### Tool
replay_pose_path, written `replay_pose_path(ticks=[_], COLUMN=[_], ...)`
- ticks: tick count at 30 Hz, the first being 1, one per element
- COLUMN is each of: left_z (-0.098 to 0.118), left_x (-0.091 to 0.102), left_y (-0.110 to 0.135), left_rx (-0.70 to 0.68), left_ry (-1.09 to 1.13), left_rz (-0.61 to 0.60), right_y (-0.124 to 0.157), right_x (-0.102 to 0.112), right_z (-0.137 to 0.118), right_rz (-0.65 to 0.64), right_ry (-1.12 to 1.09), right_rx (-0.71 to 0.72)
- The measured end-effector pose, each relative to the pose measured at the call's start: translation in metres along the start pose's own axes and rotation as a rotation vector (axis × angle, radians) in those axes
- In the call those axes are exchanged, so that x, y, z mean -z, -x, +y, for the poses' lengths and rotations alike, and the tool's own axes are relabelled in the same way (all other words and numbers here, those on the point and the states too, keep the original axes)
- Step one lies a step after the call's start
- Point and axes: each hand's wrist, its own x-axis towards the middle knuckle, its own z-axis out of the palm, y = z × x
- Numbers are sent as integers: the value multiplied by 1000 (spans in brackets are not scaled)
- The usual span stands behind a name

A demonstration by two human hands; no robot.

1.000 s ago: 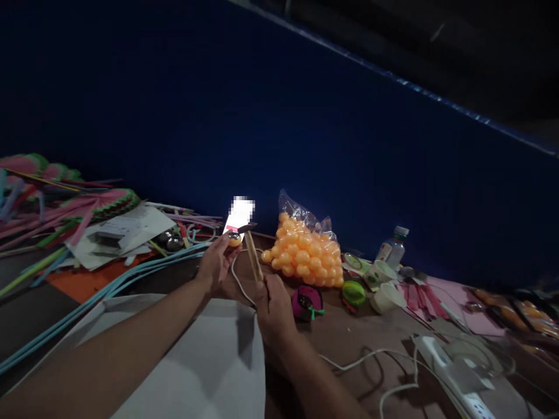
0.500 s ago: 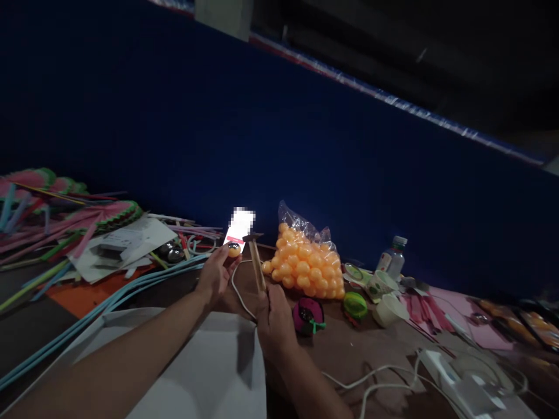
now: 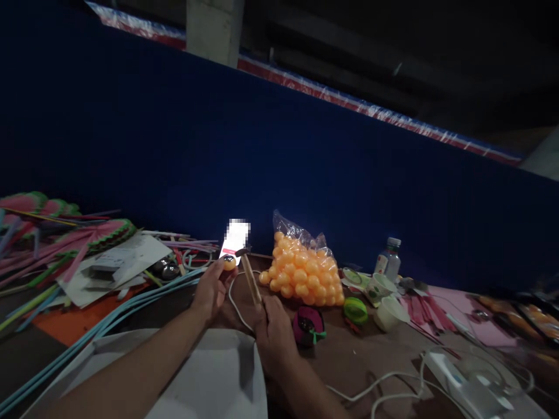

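Note:
In my left hand [image 3: 212, 289], closed between thumb and fingers, is a small orange ball [image 3: 229, 263] with a dark, shiny top. My right hand [image 3: 275, 331] is wrapped round the wooden handle of a small hammer [image 3: 252, 281]. The hammer's dark head is raised beside the ball, close to its right side; whether they touch I cannot tell. Behind both stands a lit phone [image 3: 236, 238], its lower part partly covered by the ball and my fingers. To the right, a clear plastic bag [image 3: 305, 270] full of orange balls rests on the brown table [image 3: 332, 372].
Nearest my right hand lie a purple pouch [image 3: 308, 326] and a green striped ball [image 3: 355, 311]. Paper cups [image 3: 391, 314], a bottle [image 3: 388, 259] and a power strip [image 3: 454, 378] with white cables are farther right. Pale blue strips [image 3: 144, 299] and watermelon-patterned fans [image 3: 100, 238] lie left.
The view has tilted up a little, so the things sit lower in the picture. The ball and hammer stay in my hands, with the hammer head now nearer the ball.

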Motion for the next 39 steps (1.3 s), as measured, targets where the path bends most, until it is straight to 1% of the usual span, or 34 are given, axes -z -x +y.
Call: replay_pose_path(ticks=[2,5,7,10,14,18,22,26,29,30,33,35,37,39], left_z=[0,0,0,0,1,3,3,2,1,1,1,1,1,1], left_x=[0,1,2,2,2,0,-1,0,1,1,1,1,1,1], left_y=[-1,-1,-1,-2,-1,1,1,1,0,0,-2,-3,-4,-4], left_rx=[-7,16,15,-3,16,7,19,8,8,4,16,9,11,13], left_ry=[2,-7,-12,-16,-27,-9,-51,-43,-43,-37,-27,-32,-45,-57], left_rz=[5,44,44,11,26,-21,20,-10,5,31,-5,10,24,10], right_y=[0,1,1,2,1,1,2,1,0,0,0,0,0,1], right_x=[0,-2,-3,-4,-5,-5,-5,-3,-2,-2,-1,1,3,3], right_z=[1,2,3,3,4,6,5,2,1,1,2,2,1,0], right_rz=[-14,-59,-38,-4,-42,-5,-21,-18,-42,-46,-6,29,39,25], right_ry=[3,38,35,45,92,67,73,48,47,44,12,-21,-52,-73], right_rx=[-8,-3,15,22,7,22,29,11,-11,-10,13,26,27,34])
